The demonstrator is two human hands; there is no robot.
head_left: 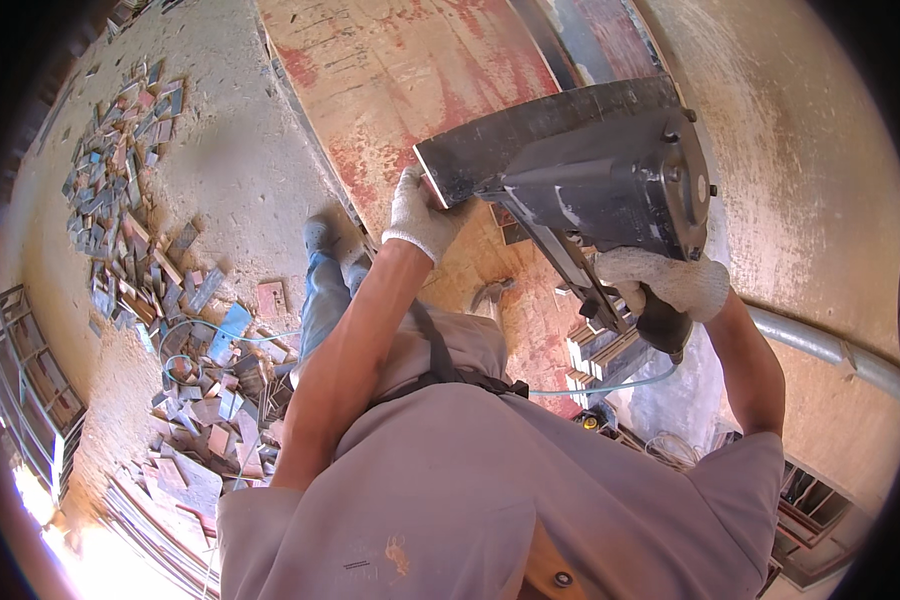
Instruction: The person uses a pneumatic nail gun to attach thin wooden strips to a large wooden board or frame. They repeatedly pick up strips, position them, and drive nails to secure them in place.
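Note:
My left hand [420, 218], in a white knit glove, grips the near left corner of a dark board [540, 128] with a pale edge. My right hand [665, 282], gloved too, is wrapped round the handle of a black nail gun [595, 195]. The nail gun is held over the board and hides part of it. From the handle's end a thin teal air hose [615, 388] runs left past my waist. Below the board lies a wooden worktop [400, 85] with red stains.
A hammer [490, 297] lies on the worktop close to my body. Stacked wood strips [605, 355] stand beside clear plastic sheeting [685, 390] at right. A grey pipe [830, 355] runs along the right. Many wood offcuts [120, 170] litter the floor at left.

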